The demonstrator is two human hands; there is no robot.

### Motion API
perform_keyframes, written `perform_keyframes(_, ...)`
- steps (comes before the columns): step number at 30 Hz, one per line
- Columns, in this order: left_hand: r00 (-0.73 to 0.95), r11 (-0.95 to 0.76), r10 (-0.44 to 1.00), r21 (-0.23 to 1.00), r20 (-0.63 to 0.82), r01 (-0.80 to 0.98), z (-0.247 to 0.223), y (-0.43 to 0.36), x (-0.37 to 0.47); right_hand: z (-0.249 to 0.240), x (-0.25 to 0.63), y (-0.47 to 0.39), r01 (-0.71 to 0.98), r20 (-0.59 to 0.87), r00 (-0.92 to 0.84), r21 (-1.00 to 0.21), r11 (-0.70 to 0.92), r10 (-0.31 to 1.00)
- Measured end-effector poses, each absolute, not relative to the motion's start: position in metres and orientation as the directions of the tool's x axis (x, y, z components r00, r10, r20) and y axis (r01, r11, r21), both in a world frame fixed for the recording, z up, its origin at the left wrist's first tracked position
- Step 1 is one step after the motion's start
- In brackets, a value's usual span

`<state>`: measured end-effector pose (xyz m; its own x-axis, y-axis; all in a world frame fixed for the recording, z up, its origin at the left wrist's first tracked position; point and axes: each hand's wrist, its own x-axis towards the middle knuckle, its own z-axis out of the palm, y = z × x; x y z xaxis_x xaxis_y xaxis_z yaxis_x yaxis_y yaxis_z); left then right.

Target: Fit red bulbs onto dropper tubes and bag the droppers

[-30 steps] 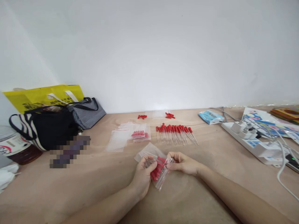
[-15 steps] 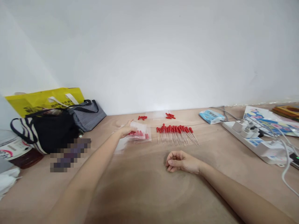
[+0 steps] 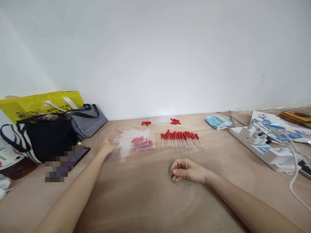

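My left hand (image 3: 107, 146) lies at the left end of a pile of clear zip bags (image 3: 125, 150), its thumb stretched toward their edge and nothing seen in it. Some of the bags hold glass droppers with red rubber bulbs (image 3: 139, 141). My right hand (image 3: 187, 171) rests on the table with its fingers loosely curled, and no object shows in it. Beyond that hand, a row of loose droppers (image 3: 179, 136) lies with red bulbs away from me and thin glass tips toward me.
Near the wall are two small heaps of red bulbs (image 3: 146, 123) and thin glass tubes (image 3: 162, 122). At right sit a blue tissue pack (image 3: 218, 122) and a white power strip (image 3: 264, 150) with cables. Bags (image 3: 48, 137), a blurred phone (image 3: 66, 163) and a bottle (image 3: 17, 166) stand left.
My left hand has come away from the red-bulbed droppers in the bags and moved left and toward me. The bagged droppers now show fully. My right hand stays put; the view has shifted slightly.
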<state>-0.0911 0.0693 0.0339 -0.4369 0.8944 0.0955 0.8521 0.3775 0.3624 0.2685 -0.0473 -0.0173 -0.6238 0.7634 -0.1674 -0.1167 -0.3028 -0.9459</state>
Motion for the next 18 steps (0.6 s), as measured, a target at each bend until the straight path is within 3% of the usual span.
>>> perform_keyframes(7, -0.434, 0.428, 0.9, 0.3, -0.05, 0.853, 0.03, 0.066, -0.116, -0.021, 0.269, -0.044, -0.102, -0.176, -0.63, -0.947, -0.305, 0.757)
perform_keyframes(11, -0.375, 0.36, 0.927, 0.282, 0.001, 0.889, 0.038, 0.057, -0.117, -0.019, 0.269, -0.044, -0.101, -0.186, -0.627, -0.943, -0.316, 0.757)
perform_keyframes(15, -0.278, 0.251, 0.958, 0.272, 0.067, 0.929, 0.051, 0.04, -0.118, -0.018, 0.269, -0.044, -0.109, -0.186, -0.635, -0.939, -0.325, 0.75)
perform_keyframes(18, -0.045, -0.005, 0.992, 0.396, 0.117, 0.918, 0.062, 0.025, -0.111, -0.019, 0.269, -0.044, -0.11, -0.177, -0.641, -0.942, -0.318, 0.747)
